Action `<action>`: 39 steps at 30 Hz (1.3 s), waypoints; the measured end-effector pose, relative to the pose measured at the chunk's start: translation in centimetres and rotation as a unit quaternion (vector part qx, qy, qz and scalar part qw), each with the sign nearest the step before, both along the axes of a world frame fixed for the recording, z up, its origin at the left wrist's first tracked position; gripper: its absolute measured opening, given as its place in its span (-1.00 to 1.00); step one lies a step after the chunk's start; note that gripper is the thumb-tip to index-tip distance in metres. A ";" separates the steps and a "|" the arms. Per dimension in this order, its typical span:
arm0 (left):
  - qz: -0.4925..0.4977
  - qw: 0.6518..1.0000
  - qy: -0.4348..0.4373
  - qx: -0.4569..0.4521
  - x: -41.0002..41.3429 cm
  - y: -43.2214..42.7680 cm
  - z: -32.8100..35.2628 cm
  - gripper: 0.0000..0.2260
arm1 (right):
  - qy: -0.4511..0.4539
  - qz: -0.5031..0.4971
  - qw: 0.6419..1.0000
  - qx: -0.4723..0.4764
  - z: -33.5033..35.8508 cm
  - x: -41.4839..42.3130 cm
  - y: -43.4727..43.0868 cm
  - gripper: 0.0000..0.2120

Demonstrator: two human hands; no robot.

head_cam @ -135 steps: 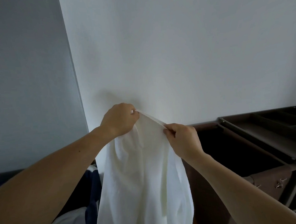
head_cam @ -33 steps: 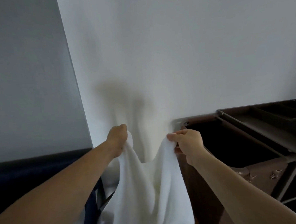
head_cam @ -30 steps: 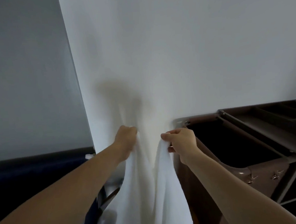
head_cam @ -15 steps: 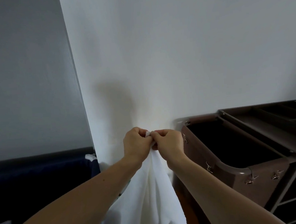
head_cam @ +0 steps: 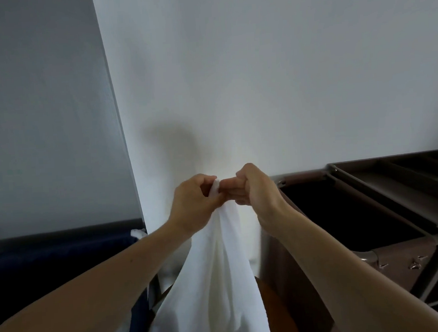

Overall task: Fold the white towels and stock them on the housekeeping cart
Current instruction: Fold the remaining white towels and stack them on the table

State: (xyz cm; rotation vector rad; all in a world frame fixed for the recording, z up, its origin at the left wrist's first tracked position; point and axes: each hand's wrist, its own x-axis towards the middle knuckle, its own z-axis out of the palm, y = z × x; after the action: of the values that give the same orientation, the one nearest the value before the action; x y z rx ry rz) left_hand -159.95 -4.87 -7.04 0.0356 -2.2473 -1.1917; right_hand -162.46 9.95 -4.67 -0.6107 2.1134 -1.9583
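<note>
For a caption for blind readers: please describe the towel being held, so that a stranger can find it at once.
Look at the white wall in the middle, left of the brown cart. Before it the left hand and right hand pinch the white towel, the only cloth hanging in the air.

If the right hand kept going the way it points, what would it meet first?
Probably the pinched top of the white towel, with the left hand right behind it. The right hand points leftward at both; depth is unclear.
</note>
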 end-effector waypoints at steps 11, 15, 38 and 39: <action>-0.187 0.961 0.092 0.181 -1.9 -3.4 10.8 -0.82 | 0.247 -0.072 0.966 0.015 3.1 -4.6 1.6 -0.47; -0.280 0.899 0.090 0.325 -2.5 -3.5 15.2 -0.86 | 0.222 0.025 0.972 0.070 3.1 -6.2 2.6 -0.15; -0.092 0.931 0.099 0.340 -4.6 -5.7 12.3 -0.90 | 0.406 -0.019 0.816 0.411 -7.1 -6.4 10.1 -0.61; -0.073 0.938 0.097 0.325 -4.8 -6.3 11.8 -0.89 | 0.450 -0.038 0.795 0.405 -7.1 -6.4 10.5 -0.58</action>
State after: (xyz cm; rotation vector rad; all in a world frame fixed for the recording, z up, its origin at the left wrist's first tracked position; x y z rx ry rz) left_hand -164.75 -11.19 4.77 0.0078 -1.6253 -1.8829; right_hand -168.88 20.47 -11.73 -1.4121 3.1741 -0.5272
